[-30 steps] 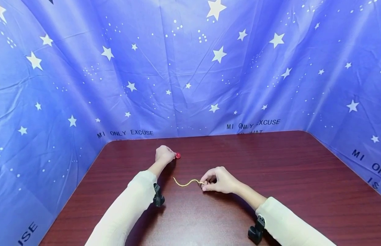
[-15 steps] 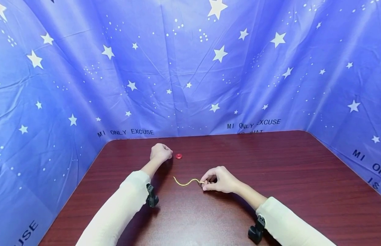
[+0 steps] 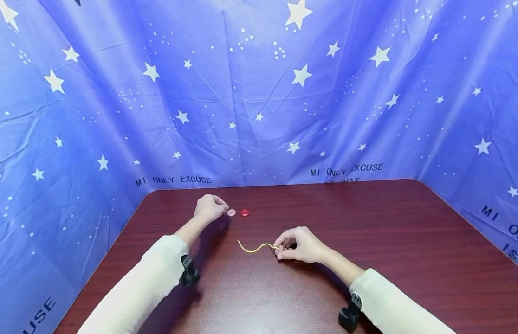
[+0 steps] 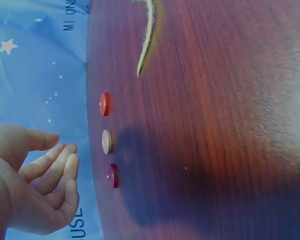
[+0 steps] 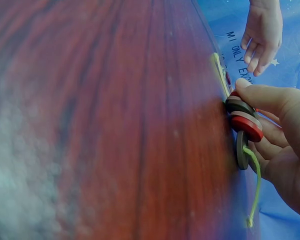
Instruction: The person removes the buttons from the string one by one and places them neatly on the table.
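Observation:
My right hand [image 3: 302, 244] pinches a stack of buttons [image 5: 246, 127], red, pale pink and black, threaded on a yellow cord [image 3: 252, 250]. One black button [image 5: 242, 150] stands tilted at the stack's end, and a short cord tail [image 5: 257, 190] hangs below it. The cord's longer end curves leftward over the table. At the far left, my left hand [image 3: 210, 207] hovers with loosely bent fingers and nothing between them. Beside its fingertips lie a pale pink button [image 3: 231, 212] and a red button [image 3: 244, 213]. A dark red button [image 4: 113, 176] completes the row in the left wrist view; my left hand hides it from the head view.
The brown wooden table [image 3: 367, 222] reaches back to a blue star-printed curtain [image 3: 259, 93], which surrounds it at the back and both sides. Black wrist cameras sit at both cuffs.
My left hand has moved left, away from the red button and past the pale pink one, which now shows. My right hand keeps its hold on the threaded buttons and has hardly moved.

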A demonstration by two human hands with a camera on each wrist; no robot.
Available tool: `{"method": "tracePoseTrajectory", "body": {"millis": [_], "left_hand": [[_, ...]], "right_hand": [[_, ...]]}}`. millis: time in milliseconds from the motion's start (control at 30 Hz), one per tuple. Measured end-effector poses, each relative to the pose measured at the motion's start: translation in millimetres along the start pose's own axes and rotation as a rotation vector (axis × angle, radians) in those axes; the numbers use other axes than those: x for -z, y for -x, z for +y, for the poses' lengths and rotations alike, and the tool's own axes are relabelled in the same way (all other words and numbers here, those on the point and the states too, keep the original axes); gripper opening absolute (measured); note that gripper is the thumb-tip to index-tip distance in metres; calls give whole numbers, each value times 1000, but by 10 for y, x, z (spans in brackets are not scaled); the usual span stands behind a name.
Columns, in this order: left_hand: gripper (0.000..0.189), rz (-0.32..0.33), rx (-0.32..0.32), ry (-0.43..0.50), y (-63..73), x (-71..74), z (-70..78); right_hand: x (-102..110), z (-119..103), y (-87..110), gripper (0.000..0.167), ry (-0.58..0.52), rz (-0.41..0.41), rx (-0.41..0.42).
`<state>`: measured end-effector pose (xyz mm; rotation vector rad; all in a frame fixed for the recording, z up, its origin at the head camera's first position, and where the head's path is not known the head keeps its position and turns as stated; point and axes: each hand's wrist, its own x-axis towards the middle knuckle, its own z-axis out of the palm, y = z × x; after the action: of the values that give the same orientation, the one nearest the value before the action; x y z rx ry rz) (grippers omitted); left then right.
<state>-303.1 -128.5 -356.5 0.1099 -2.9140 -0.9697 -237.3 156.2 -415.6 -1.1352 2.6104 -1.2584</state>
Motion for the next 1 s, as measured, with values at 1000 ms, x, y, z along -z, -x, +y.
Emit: {"method": "tracePoseTrajectory", "body": {"millis": [1000], "left_hand": [[21, -465, -374, 136, 742, -528, 302]], "right_hand": [[-54, -26, -52, 44, -57, 106, 91]]}}
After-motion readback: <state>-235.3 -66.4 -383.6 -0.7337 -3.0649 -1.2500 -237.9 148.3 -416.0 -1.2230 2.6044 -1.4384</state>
